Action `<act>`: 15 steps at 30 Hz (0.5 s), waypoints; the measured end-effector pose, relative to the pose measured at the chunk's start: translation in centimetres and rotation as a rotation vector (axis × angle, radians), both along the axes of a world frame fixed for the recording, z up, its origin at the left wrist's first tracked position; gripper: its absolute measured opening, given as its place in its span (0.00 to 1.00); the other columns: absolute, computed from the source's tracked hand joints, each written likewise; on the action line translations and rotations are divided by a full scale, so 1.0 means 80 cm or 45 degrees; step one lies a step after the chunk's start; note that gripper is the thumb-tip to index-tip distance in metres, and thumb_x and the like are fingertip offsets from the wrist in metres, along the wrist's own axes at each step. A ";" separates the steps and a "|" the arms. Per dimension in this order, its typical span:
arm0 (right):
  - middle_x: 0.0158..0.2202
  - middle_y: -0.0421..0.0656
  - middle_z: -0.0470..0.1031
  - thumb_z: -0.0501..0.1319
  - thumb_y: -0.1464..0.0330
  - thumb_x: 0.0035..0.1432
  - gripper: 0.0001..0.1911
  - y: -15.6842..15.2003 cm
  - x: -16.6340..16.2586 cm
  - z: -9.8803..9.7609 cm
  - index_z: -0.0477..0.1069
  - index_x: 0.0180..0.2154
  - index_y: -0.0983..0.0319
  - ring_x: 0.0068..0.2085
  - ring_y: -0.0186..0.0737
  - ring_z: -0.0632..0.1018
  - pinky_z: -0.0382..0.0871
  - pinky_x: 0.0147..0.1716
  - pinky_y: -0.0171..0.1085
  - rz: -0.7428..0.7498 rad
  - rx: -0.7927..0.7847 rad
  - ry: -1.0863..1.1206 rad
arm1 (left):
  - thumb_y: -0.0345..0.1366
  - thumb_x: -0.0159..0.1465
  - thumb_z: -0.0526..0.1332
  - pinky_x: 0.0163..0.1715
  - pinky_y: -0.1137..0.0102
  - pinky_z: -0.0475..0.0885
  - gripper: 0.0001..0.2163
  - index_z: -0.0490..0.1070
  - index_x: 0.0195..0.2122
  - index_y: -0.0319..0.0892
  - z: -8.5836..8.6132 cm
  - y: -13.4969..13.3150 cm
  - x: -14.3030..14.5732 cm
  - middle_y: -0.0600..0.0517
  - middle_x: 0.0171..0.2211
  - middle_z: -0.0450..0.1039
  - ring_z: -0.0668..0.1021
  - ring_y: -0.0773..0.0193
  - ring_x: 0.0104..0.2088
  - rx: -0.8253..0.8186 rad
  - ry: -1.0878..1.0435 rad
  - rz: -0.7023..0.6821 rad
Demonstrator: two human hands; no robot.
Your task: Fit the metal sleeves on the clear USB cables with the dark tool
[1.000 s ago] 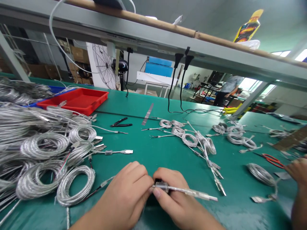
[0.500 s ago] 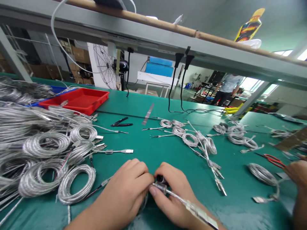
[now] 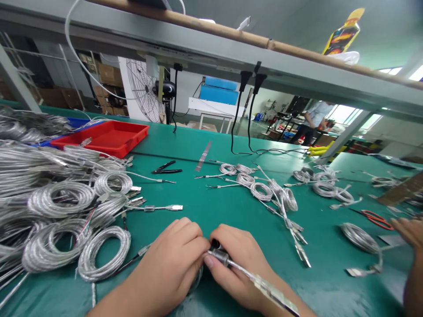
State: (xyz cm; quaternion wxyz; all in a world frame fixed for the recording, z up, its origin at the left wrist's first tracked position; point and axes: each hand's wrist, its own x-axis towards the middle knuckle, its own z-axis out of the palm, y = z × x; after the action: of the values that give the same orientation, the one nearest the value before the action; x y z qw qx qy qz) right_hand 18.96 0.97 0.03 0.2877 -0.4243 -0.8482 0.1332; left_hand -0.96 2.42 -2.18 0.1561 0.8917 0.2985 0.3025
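My left hand (image 3: 172, 259) and my right hand (image 3: 236, 264) meet low in the middle of the green mat, both shut around a silver cable connector (image 3: 221, 256) with a black open end. From it a clear USB cable end (image 3: 271, 291) runs down to the right past my right hand. A thin dark wire (image 3: 130, 259) leads from the cable piles under my left hand. Part of the connector is hidden by my fingers. Coiled clear USB cables (image 3: 104, 253) lie close to the left of my left hand.
A co-worker's hand (image 3: 408, 231) is at the right edge, near red-handled scissors (image 3: 376, 219). More cable coils (image 3: 261, 191) lie ahead, beside black side cutters (image 3: 167, 169) and a steel ruler (image 3: 203, 156). A red tray (image 3: 99, 128) stands at back left. A shelf rail crosses above.
The cable end has swung from pointing right to pointing down-right, and my hands have turned the connector so its black end shows above the silver collar.
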 end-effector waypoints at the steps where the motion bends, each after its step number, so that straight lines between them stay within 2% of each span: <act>1: 0.28 0.38 0.67 0.56 0.63 0.67 0.10 0.000 0.000 0.001 0.65 0.32 0.60 0.29 0.37 0.66 0.54 0.29 0.36 0.001 -0.005 -0.009 | 0.28 0.75 0.46 0.36 0.61 0.62 0.13 0.67 0.36 0.42 0.000 0.000 0.000 0.50 0.36 0.67 0.67 0.56 0.37 0.005 0.001 -0.004; 6: 0.27 0.37 0.66 0.55 0.62 0.68 0.12 0.001 0.004 -0.001 0.64 0.31 0.59 0.28 0.37 0.66 0.52 0.29 0.36 0.022 -0.011 -0.014 | 0.28 0.74 0.46 0.36 0.62 0.62 0.13 0.66 0.35 0.42 0.002 0.000 0.002 0.50 0.36 0.67 0.67 0.56 0.37 -0.019 0.031 -0.035; 15: 0.27 0.36 0.67 0.52 0.51 0.73 0.22 0.002 0.004 -0.005 0.64 0.31 0.59 0.27 0.35 0.66 0.53 0.28 0.34 0.014 -0.008 0.078 | 0.29 0.75 0.46 0.36 0.62 0.62 0.13 0.66 0.35 0.42 0.002 0.000 0.001 0.50 0.36 0.67 0.67 0.57 0.36 -0.030 0.013 -0.032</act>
State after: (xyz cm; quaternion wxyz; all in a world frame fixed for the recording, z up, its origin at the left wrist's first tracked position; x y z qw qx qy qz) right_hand 19.25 1.15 -0.39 0.3113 -0.4162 -0.8410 0.1504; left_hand -0.91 2.44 -2.03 0.1688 0.8951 0.2915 0.2922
